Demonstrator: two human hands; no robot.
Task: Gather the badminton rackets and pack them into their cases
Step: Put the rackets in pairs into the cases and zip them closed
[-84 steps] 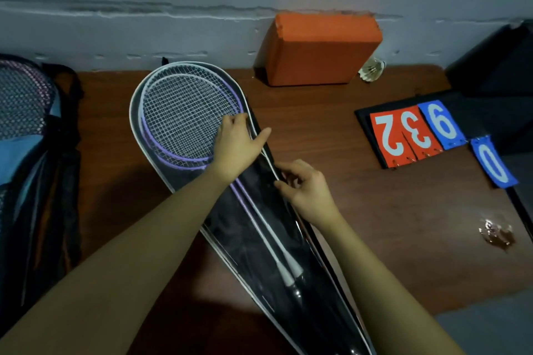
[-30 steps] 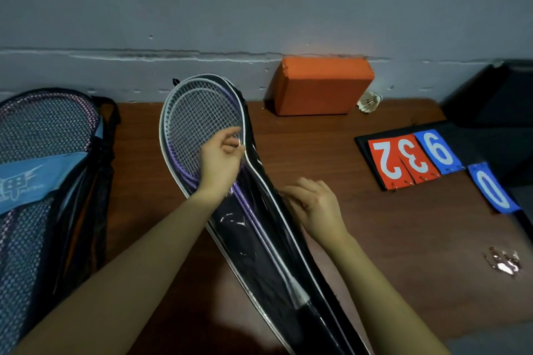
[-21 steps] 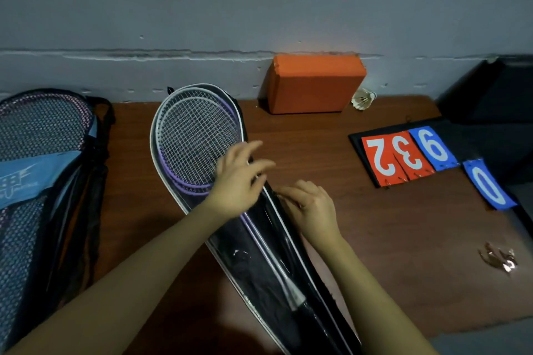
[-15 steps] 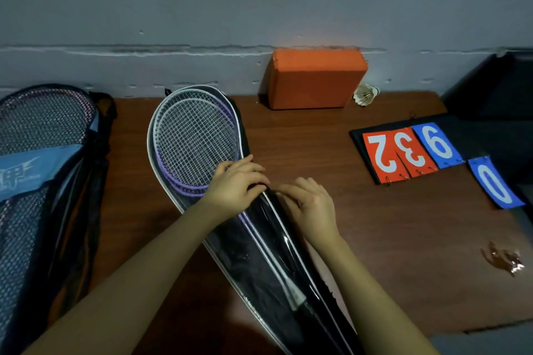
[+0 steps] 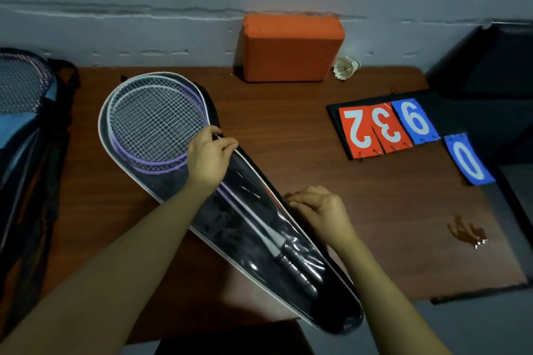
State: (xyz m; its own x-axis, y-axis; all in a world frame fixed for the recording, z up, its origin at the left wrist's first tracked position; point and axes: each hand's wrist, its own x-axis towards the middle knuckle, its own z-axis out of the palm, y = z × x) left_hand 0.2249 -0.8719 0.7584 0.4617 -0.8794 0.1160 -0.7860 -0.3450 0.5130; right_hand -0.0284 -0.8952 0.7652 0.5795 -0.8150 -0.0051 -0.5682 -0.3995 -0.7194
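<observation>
Clear plastic fronts the racket case [image 5: 253,242], which lies diagonally across the brown worktop [image 5: 360,196], head end toward the wall, handle end at the near edge. Two rackets [image 5: 157,127] lie inside it, one white-framed and one purple-framed, heads overlapping, shafts running side by side down to dark grips near the narrow end. The case's right edge stands open along the head and upper shaft. The left hand [image 5: 209,158] rests over the throat of the rackets, fingers curled and pinching the white-piped edge of the case just below the head. The right hand [image 5: 320,207] sits at the case's right edge about midway down, fingers [image 5: 294,199] bunched in a pinch on that edge; whether they hold a zip pull cannot be told. A second bag [image 5: 26,130], dark with a blue panel, lies at the left edge of the worktop with another racket head showing at its top. An orange block [image 5: 291,49] stands against the wall, a shuttlecock [image 5: 346,68] just beside its right side. A flip scoreboard [image 5: 403,127] showing 2, 3, 9 and 0 lies to the right, well apart from the case.
</observation>
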